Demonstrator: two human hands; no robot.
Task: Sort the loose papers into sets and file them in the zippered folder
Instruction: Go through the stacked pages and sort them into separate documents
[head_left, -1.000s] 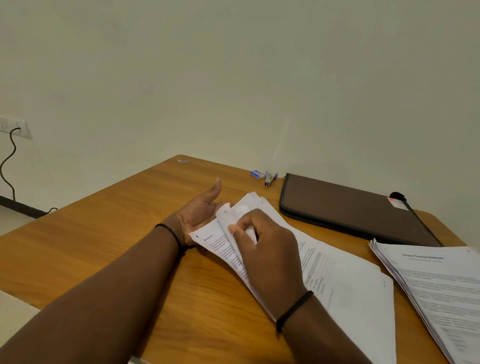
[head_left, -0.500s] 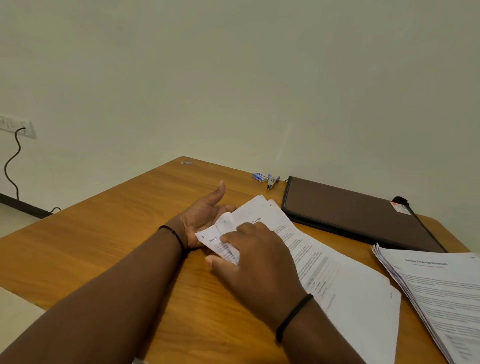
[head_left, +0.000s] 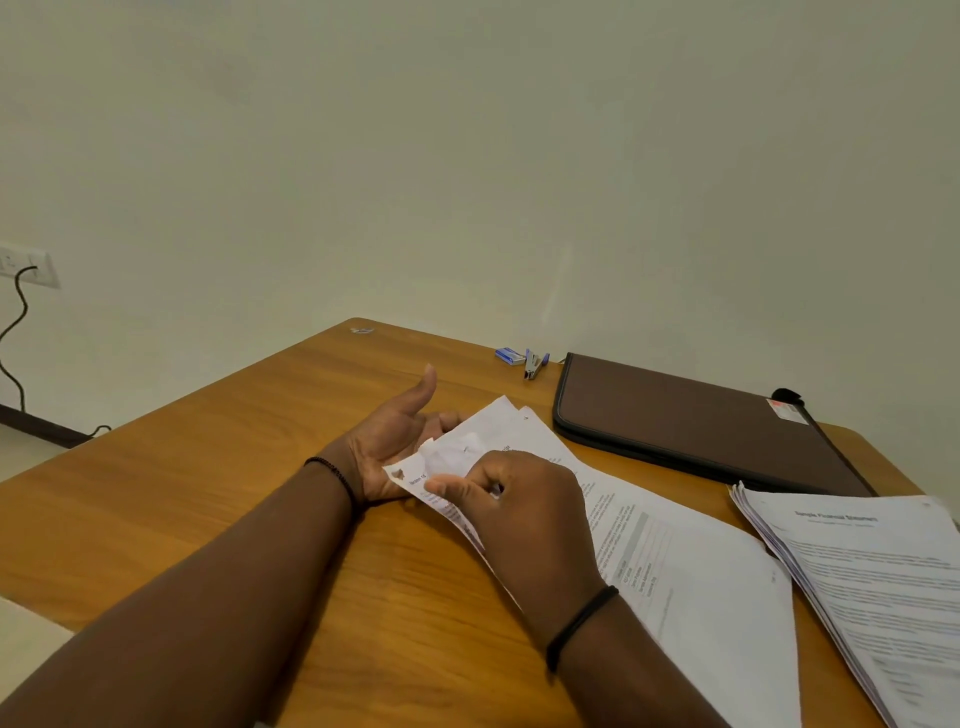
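The right hand (head_left: 524, 512) pinches the curled corner of the papers (head_left: 691, 587) in its grip; its fingertips are hidden behind its back. Just left, the left hand (head_left: 392, 441) lies palm up, relaxed, fingers tucked under the sheets. To the right a second stack (head_left: 878, 587) runs off frame, print blurred. Beyond lies the closed folder (head_left: 691, 421) on the surface (head_left: 234, 467).

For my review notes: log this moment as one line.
phase: sorting | right hand: pinching corner of paper set | left hand: open, under set | zippered folder: shut, flat on table
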